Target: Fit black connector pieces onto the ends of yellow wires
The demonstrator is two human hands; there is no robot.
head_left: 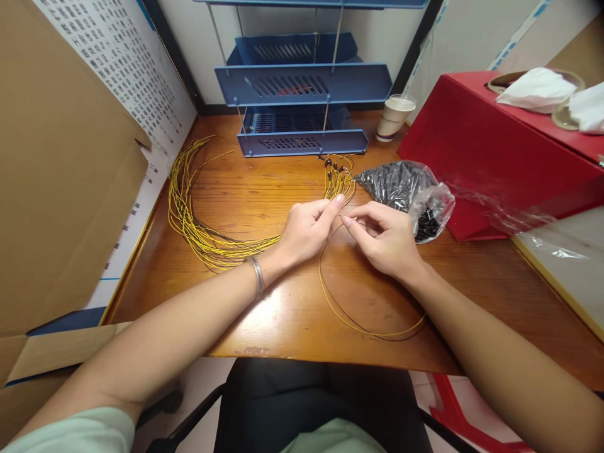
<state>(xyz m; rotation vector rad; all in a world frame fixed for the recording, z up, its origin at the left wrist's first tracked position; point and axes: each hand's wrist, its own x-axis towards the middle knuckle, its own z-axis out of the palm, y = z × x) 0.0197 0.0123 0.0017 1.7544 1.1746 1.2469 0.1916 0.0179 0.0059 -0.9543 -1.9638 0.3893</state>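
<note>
My left hand (pixel 306 231) is closed, thumb against fingers, on a thin yellow-and-black wire (pixel 346 319). Close beside it, my right hand (pixel 385 238) pinches the same wire between thumb and fingertips. The wire hangs in a wide loop on the table below my right hand. Just beyond my fingers lies a cluster of wire ends (pixel 336 182) with small black pieces on them. A large curved bundle of yellow-and-black wires (pixel 186 226) stretches left from behind my left hand. What exactly sits between my fingertips is too small to make out.
A clear plastic bag of small black parts (pixel 394 182) lies right of the wire ends. Behind stand a blue tiered tray rack (pixel 302 85) and a paper cup (pixel 395 119). A red box (pixel 453 151) is at right, a cardboard box (pixel 61 170) at left, on the wooden table (pixel 278 321).
</note>
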